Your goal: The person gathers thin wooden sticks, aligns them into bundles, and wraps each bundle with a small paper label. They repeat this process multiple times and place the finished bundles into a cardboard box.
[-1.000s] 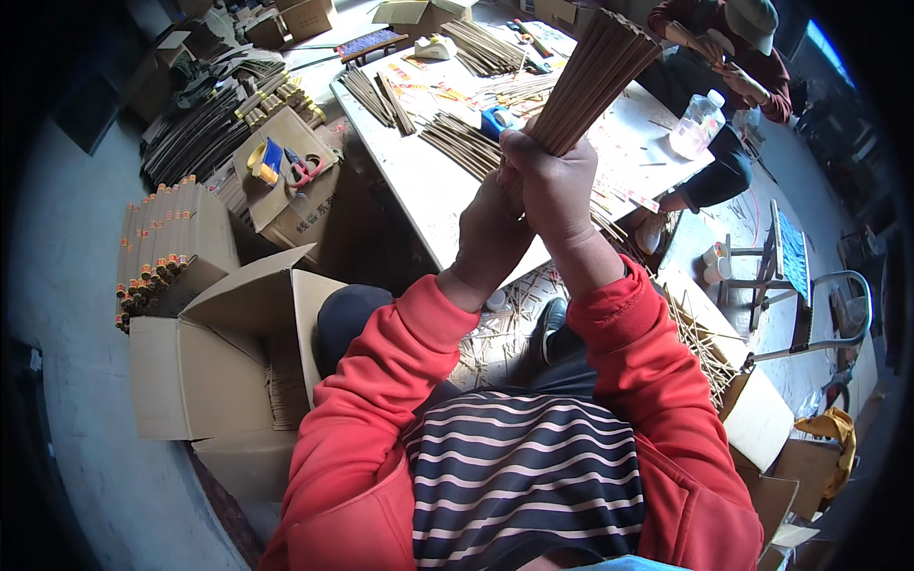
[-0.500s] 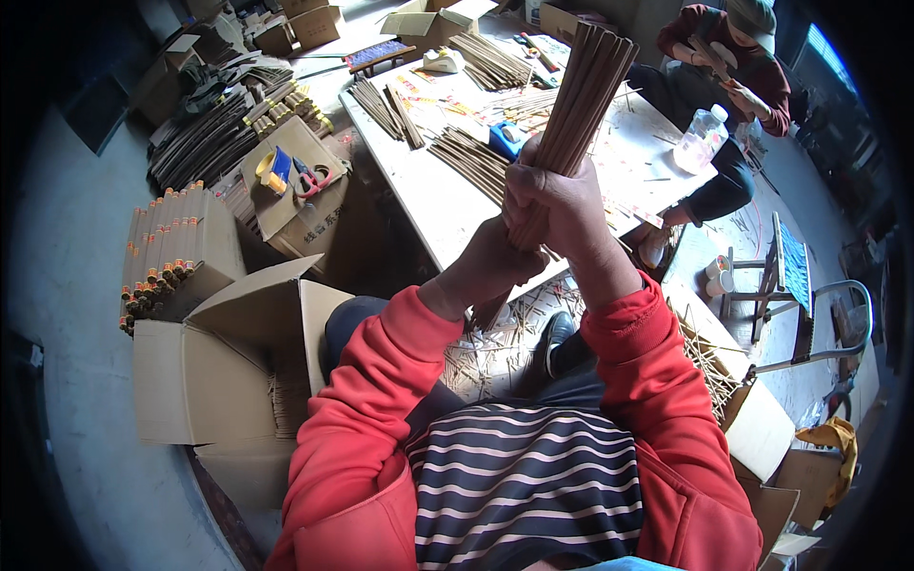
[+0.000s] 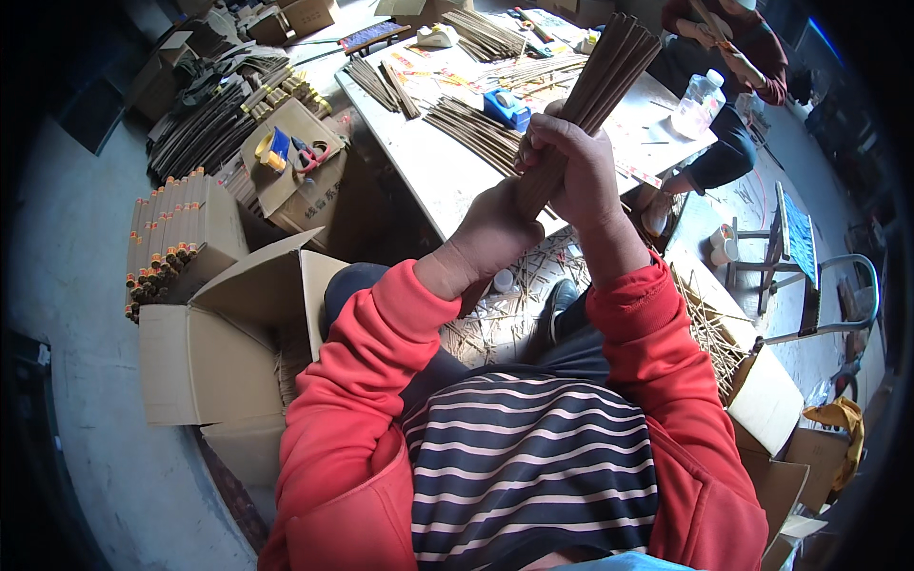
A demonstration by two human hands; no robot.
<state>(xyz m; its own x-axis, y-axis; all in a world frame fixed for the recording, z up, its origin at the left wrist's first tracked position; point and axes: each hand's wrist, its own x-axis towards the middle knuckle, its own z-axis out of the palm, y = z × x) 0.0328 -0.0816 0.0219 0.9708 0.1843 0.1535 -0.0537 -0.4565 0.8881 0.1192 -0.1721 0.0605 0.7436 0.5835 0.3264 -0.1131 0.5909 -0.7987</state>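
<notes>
A thick bundle of thin brown incense sticks (image 3: 611, 76) leans up and to the right above the near edge of the white table. My right hand (image 3: 583, 171) is closed round its lower middle. Below it, my left hand (image 3: 495, 228) is closed round the bundle's lower end and hides most of that end. On the table (image 3: 405, 157) behind my hands lie loose incense sticks (image 3: 471, 135) in rows, beside a blue tape dispenser (image 3: 506, 108).
An open cardboard box (image 3: 214, 366) stands at my left, near banded bundles (image 3: 169, 238) and a carton carrying scissors (image 3: 309, 154). Stick scraps litter the floor (image 3: 486, 333). A box of sticks (image 3: 709, 333) is at right. A plastic bottle (image 3: 700, 103) and co-worker (image 3: 738, 52) are across.
The bundle has tilted further right, and its top sits slightly lower and to the right. My hands have moved a little upward in the view, still gripping it. The view has shifted slightly.
</notes>
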